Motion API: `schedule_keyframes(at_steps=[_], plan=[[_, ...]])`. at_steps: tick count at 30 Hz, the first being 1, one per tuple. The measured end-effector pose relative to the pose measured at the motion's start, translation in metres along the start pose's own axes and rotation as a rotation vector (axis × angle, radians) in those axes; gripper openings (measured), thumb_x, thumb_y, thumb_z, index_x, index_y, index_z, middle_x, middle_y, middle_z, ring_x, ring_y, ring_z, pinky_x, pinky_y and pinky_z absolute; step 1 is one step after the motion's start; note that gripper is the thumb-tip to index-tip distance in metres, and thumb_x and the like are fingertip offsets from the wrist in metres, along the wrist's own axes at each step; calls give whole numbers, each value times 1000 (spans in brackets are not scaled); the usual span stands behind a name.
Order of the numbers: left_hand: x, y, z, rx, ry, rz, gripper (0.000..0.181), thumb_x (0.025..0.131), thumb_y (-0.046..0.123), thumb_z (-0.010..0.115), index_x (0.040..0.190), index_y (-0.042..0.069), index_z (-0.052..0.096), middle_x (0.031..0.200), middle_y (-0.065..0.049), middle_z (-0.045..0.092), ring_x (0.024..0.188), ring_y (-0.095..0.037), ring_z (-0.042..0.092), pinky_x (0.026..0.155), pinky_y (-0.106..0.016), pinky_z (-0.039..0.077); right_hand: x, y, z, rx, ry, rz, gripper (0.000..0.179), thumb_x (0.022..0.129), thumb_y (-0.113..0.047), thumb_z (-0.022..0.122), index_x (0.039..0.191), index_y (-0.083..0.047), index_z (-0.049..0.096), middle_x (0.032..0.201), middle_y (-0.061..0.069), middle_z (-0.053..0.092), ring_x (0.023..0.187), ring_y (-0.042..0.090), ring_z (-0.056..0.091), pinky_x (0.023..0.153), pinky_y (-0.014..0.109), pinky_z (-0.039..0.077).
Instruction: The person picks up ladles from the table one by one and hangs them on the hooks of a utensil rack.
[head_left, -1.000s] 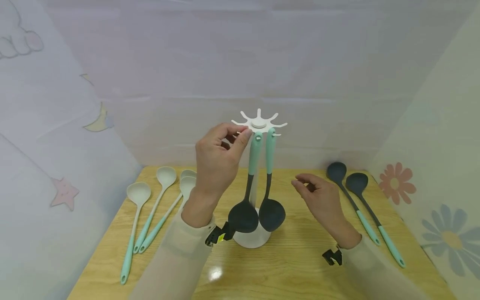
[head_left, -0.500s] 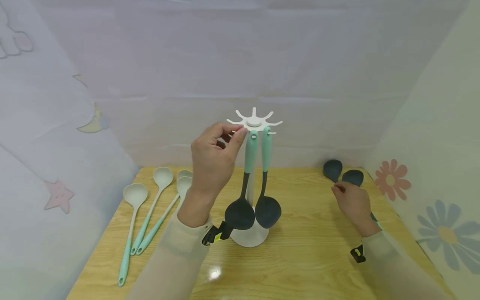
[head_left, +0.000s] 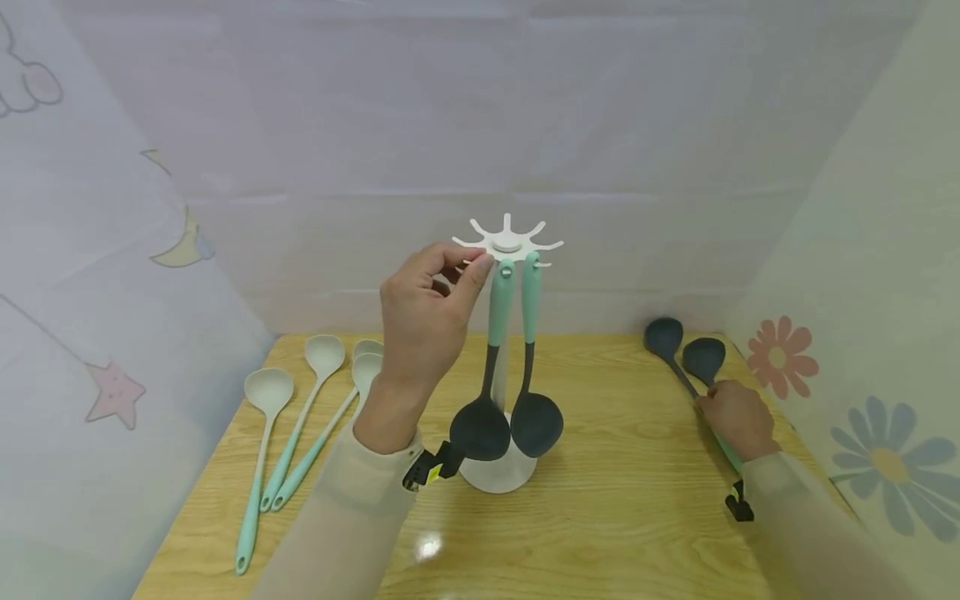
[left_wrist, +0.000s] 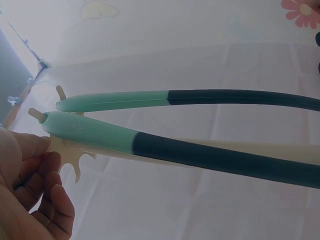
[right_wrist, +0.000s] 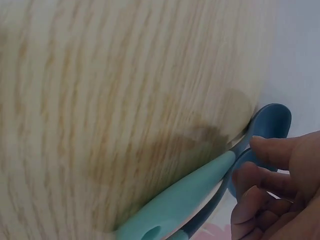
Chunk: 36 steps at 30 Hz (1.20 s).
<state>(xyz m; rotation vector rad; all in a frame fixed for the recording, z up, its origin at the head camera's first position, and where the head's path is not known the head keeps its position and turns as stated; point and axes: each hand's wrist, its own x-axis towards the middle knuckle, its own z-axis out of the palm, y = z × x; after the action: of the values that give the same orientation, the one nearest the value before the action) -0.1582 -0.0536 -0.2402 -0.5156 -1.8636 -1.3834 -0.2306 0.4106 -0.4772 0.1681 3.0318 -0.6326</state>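
1. While the left hand (head_left: 427, 317) is raised beside the top of the white rack (head_left: 506, 242), its thumb and forefinger pinch one of the rack's prongs.
2. Two dark ladles with mint handles hang from neighbouring prongs by the holes in their handle ends: the left hanging ladle (head_left: 480, 429) is just beside that pinch, the right hanging ladle (head_left: 537, 425) next to it. Their bowls point down, in front of the pole and above the round base (head_left: 498, 477).
3. Low over the far right of the desk (head_left: 600, 517), the right hand (head_left: 738, 417) has its fingers bent at the shafts of two more dark ladles, the outer ladle (head_left: 705, 358) and the inner ladle (head_left: 663, 336). I cannot tell whether it grips either one; in the right wrist view the thumb and forefinger stand apart.
4. On the left side of the desk lie white ladles (head_left: 268, 390) with mint handles, bowls toward the back; the left arm partly covers the group.
5. Printed cloth stands around: a pink star (head_left: 114, 393) and a moon (head_left: 180, 248) on the left, a red flower (head_left: 782, 358) and a blue flower (head_left: 892, 462) on the right.
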Motion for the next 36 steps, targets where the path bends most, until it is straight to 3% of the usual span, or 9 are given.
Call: schedule_keyframes(at_steps=[3, 5, 11, 19, 26, 30, 33, 36], plan=[[0, 0, 1, 6, -4, 6, 11, 98, 15, 78, 100, 4, 79, 91, -7, 76, 74, -15, 62, 61, -23, 48, 2, 4, 1, -8, -34, 24, 42, 103, -29, 60, 66, -10, 61, 57, -2, 49, 53, 18, 43, 47, 33, 35], [0, 0, 1, 9, -6, 6, 11, 98, 15, 78, 99, 4, 79, 90, -7, 76, 74, -15, 62, 61, -23, 48, 2, 7, 2, -13, -66, 40, 45, 103, -30, 60, 60, -16, 54, 55, -5, 43, 53, 18, 43, 48, 33, 35], [-1, 1, 4, 16, -9, 4, 10, 98, 15, 78, 99, 5, 79, 89, -7, 75, 76, -15, 62, 61, -23, 48, 5, 14, 2, -16, -117, 70, 38, 101, -29, 58, 66, -15, 64, 65, -1, 59, 62, 23, 54, 52, 37, 40], [-1, 0, 6, 21, -13, 7, 11, 98, 16, 77, 99, 5, 79, 90, -7, 75, 77, -15, 63, 62, -23, 48, 3, 10, -3, -19, -145, 44, 32, 95, -22, 54, 72, -5, 69, 74, 11, 67, 64, 28, 59, 53, 40, 45], [0, -1, 8, 23, -17, 8, 11, 98, 16, 77, 99, 5, 79, 89, -7, 75, 77, -16, 64, 62, -23, 48, -4, 0, 0, 3, -147, -17, 40, 95, -24, 54, 56, -19, 47, 59, -3, 41, 54, 17, 39, 51, 33, 33], [0, -1, 8, 27, -15, 7, 11, 98, 16, 77, 99, 5, 79, 89, -7, 75, 77, -16, 64, 62, -23, 49, -3, -6, 0, -3, -160, -24, 39, 94, -24, 55, 56, -16, 48, 59, -2, 39, 55, 18, 37, 52, 34, 34], [0, -1, 7, 32, -14, 7, 11, 98, 16, 77, 99, 5, 80, 89, -7, 75, 77, -15, 64, 62, -23, 49, -2, -13, -2, 14, -152, -11, 36, 96, -26, 56, 83, 7, 63, 75, 20, 61, 67, 35, 57, 60, 44, 48], [1, -2, 6, 34, -12, 10, 11, 98, 16, 77, 99, 5, 79, 89, -7, 75, 77, -15, 64, 62, -23, 49, -2, -20, -2, 97, -146, -18, 55, 102, -27, 56, 132, 18, 52, 110, 35, 65, 84, 44, 63, 71, 51, 52]])
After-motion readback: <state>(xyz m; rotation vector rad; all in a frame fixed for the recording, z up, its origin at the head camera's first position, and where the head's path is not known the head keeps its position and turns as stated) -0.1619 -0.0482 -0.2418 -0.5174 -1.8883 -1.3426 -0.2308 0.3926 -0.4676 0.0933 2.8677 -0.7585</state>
